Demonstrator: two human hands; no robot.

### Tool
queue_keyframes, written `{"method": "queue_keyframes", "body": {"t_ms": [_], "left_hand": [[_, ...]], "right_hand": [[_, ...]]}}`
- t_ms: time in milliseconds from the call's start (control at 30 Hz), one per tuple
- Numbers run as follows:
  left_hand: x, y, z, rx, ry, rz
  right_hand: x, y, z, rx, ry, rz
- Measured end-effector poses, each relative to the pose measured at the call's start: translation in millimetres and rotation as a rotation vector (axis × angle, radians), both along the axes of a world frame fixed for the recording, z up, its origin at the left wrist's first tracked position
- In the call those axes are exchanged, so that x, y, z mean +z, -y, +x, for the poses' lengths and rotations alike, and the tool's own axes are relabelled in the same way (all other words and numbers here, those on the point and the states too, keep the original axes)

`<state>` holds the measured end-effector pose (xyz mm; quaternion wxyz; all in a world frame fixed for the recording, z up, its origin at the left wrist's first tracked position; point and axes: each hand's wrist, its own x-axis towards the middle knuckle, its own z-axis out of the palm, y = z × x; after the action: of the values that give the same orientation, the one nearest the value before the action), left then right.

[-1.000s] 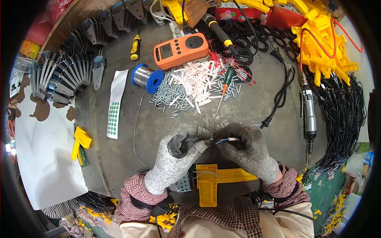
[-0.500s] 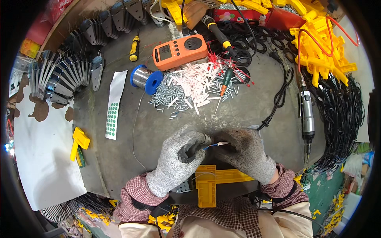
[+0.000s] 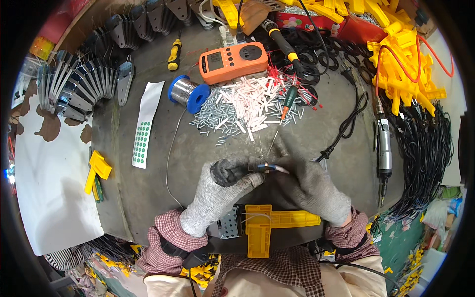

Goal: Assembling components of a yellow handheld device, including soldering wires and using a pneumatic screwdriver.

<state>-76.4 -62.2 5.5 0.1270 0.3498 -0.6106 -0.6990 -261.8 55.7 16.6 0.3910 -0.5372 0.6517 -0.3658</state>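
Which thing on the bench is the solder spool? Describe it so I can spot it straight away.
Start at the orange meter lying near the far edge of the grey bench. Just to its left, at the edge of the pile of small screws, lies the solder spool. It is the only blue-rimmed reel wound with silvery wire, one strand trailing toward the gloved left hand.

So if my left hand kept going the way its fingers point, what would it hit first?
Your left hand points up and right, so it would likely first meet your right hand, whose fingertips already sit close over the small wire piece.
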Motion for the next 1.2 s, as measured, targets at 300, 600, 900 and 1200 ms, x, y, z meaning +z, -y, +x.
{"method": "queue_keyframes", "body": {"t_ms": [300, 600, 900, 1200], "left_hand": [[-9.1, -12.6, -4.3, -0.037, -0.102, -0.136], [-4.3, -6.1, -1.7, 0.037, -0.189, -0.338], [-7.0, 2.6, 1.5, -0.26, 0.134, -0.369], [11.5, -15.1, 32.5, 0.049, 0.04, -0.491]], "right_hand": [[0.8, -1.9, 0.9, 0.11, 0.019, 0.018], [-9.8, 1.4, 3.6, 0.155, -0.091, -0.089], [4.0, 1.2, 7.0, 0.069, -0.296, -0.173], [-15.5, -20.8, -15.9, 0.238, -0.457, -0.245]]}}
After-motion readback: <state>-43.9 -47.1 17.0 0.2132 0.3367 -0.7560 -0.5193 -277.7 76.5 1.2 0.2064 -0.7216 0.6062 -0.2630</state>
